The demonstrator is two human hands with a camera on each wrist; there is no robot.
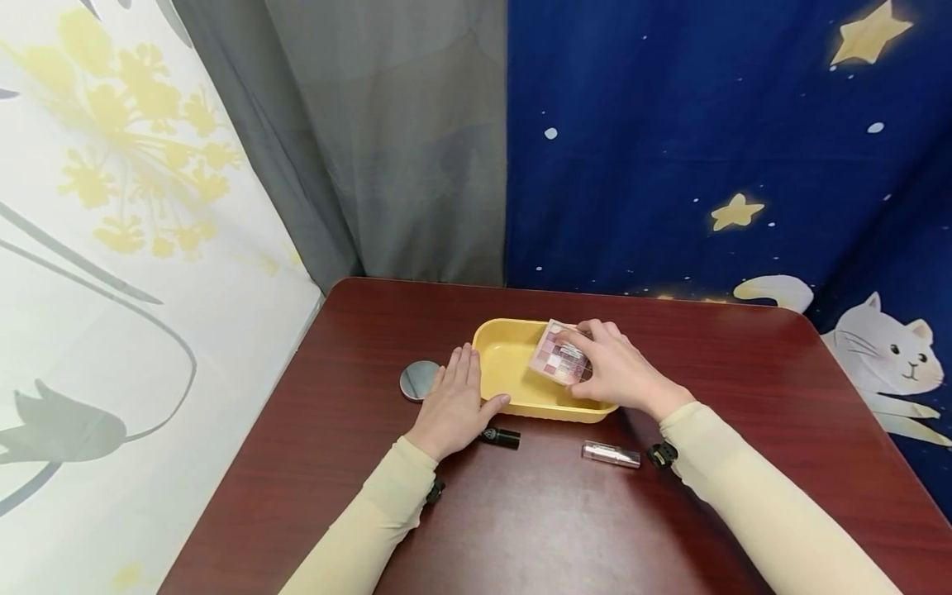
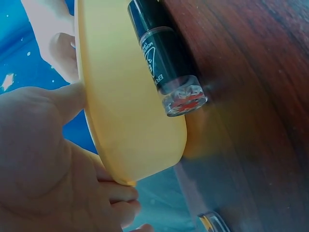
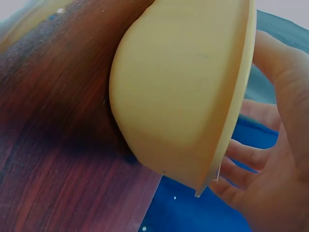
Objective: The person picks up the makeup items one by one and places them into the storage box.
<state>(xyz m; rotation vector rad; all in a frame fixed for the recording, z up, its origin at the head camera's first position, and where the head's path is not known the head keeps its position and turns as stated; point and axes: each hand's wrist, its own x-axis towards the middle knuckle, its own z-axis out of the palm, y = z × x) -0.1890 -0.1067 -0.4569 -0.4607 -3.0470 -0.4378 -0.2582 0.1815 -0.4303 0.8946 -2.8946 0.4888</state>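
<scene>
A yellow plastic basin [image 1: 509,376] lies on the table. Over its right half, my right hand [image 1: 623,373] grips a square eyeshadow palette [image 1: 554,357] with a grid of pink and mauve shades, held tilted between thumb and fingers. In the right wrist view, the basin's outer wall [image 3: 178,87] hides nearly all of the palette. With fingers extended, my left hand [image 1: 455,409] rests against the basin's left rim. Close to the left hand is a small black cosmetic tube [image 2: 161,53] with a clear end, in front of the basin.
A round silvery disc [image 1: 419,380], like a compact mirror, lies left of the basin. In front of the basin's right end is a clear and silver lipstick-like tube [image 1: 611,454]. The dark red table [image 1: 714,355] ends at grey and blue curtains.
</scene>
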